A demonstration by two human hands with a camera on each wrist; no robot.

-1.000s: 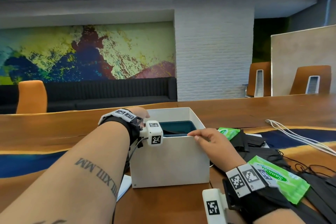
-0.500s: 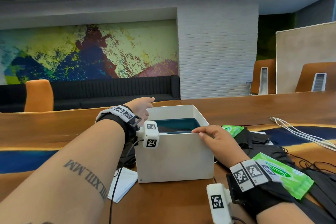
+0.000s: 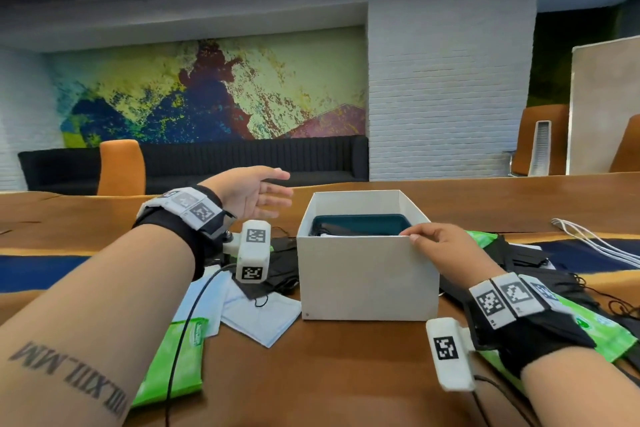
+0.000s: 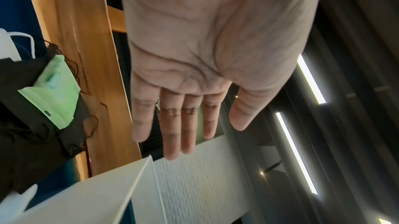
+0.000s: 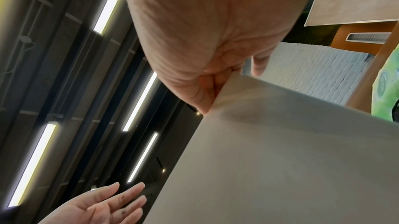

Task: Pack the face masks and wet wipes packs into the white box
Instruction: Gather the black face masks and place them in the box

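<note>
A wipes pack (image 3: 173, 360) and pale masks (image 3: 256, 315) lie near the desk's (image 3: 346, 374) front edge, left of the box (image 3: 367, 277). The left hand (image 3: 251, 194) hovers flat-fingered and empty beside it. The right hand (image 3: 446, 250) pinches the box's near right corner, black masks (image 3: 512, 253) beyond.

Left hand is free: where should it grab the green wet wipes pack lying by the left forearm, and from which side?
Judging by its pose, the green wet wipes pack lies flat on the table, long and thin. The open left hand could come down from above and pinch across its narrow width near the middle, thumb on one long edge, fingers on the other, avoiding the black cable crossing it.
</note>
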